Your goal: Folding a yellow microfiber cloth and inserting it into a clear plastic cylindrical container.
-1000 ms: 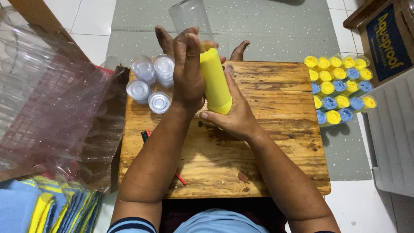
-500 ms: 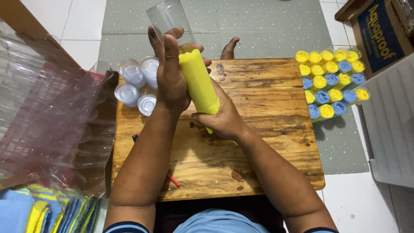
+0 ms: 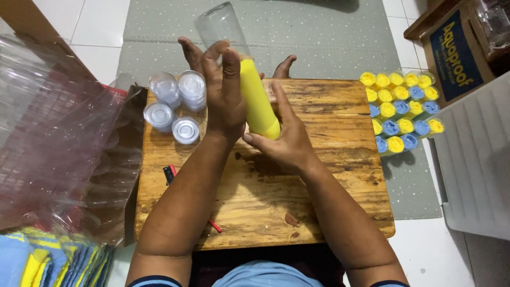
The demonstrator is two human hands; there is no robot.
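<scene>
A small square wooden table [image 3: 319, 175] carries a cluster of four clear plastic lidded cups [image 3: 175, 106] at its far-left corner. Above the far edge's middle, the left hand [image 3: 223, 95] and right hand [image 3: 284, 138] flank a rolled yellow cloth [image 3: 257, 101] entering a clear plastic tube [image 3: 220, 26]. A small red-and-black tool [image 3: 170, 172], perhaps a cutter, lies near the left edge. Packed tubes of yellow and blue cloth [image 3: 401, 111] lie on the floor mat [image 3: 319, 32], right of the table.

4 clear lidded cups [image 3: 176, 105], 2 hands [image 3: 255, 119]
</scene>
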